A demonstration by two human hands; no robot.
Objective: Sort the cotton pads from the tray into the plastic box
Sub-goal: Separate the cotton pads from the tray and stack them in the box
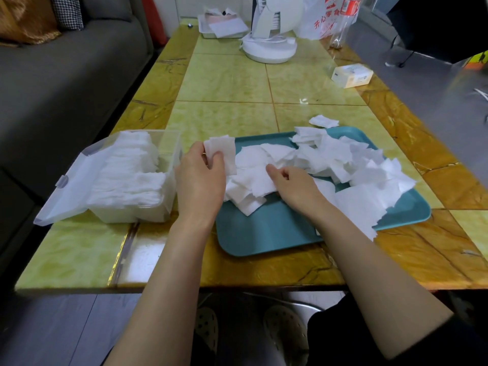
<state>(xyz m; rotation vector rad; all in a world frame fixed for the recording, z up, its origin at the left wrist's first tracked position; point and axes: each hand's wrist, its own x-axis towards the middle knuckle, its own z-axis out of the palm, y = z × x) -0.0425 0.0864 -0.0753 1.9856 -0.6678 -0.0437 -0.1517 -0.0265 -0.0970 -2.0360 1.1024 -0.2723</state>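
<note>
1. Yellow-green marbled tiles edged with amber panels make up the glossy bench (227, 83), seen from above by the person seated at its near edge.
2. On its right half lies a teal rectangular plastic tray (264, 233), heaped with loose white square cotton pads (330, 159); one stray pad (323, 121) lies on the tiles just beyond the tray's far rim.
3. Just left of the tray stands a clear rectangular plastic box (171, 154), its hinged lid (68, 191) thrown open to the left and rows of stacked pads (132, 175) inside.
4. Between box and tray, the left hand (198, 180) pinches a small sheaf of pads (223, 151) between thumb and fingers.
5. On the pile, the right hand (293, 186) rests with fingers curled; whether it grips a pad cannot be told.
6. At the far end stand a white desk fan (269, 46), a white plastic bag with red print (317, 22) and a small white carton (352, 75).
7. Beside the bench on the left runs a grey fabric sofa (66, 83).
</note>
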